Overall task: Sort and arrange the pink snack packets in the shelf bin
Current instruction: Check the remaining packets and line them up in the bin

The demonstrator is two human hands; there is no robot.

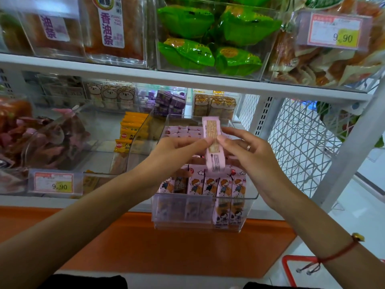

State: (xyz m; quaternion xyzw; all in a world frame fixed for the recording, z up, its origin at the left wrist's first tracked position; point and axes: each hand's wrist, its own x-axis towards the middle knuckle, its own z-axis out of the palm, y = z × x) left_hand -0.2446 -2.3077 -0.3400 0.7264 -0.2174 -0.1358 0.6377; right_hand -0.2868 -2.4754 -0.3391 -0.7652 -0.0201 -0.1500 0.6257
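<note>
Shop shelf bin (249,202): pink packet (213,142) upright above it, pinched between both hands' fingers (200,142).

Bare forearms, no sleeves showing.
The right hand (253,152) wears a plain ring (248,147) on one finger; a thin red cord bracelet (335,254) with a gold bead and small dangling ends circles the right wrist. The left hand (175,151) wears nothing. Dark clothing shows at the bottom edge.
</note>
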